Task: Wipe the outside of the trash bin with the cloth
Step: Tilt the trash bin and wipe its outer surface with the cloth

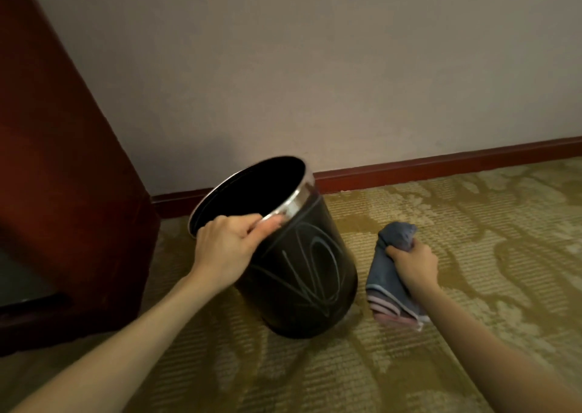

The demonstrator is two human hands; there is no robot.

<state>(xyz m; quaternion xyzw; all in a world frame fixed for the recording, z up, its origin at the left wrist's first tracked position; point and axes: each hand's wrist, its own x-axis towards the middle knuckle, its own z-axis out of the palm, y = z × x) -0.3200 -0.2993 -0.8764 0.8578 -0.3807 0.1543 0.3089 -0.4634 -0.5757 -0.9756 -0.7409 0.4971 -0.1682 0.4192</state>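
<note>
Trash bin (299, 274), black with pale looping scribbles on its side and a shiny metal rim (294, 205), stands on the patterned carpet (472, 223) and seems to lean, its open mouth tipped away from the person. The left hand (226, 249) grips the near edge of that rim, fingers curled over it and thumb against the outer band. To the right of the bin, just beside its lower wall with a thin gap between, hangs a folded grey-blue cloth (389, 271) with pink stripes along its bottom edge; the right hand (415, 264) is closed around its upper part, bunching it. Whether the cloth's lower corner touches the carpet cannot be told. Left of the bin, close to its rim, rises a dark red wooden cabinet (63, 176). Behind the bin runs a red-brown skirting board (441, 164) under a plain wall (315, 66), near the far edge of the rim. Right of the bin and in front of it, carpet lies open.
</note>
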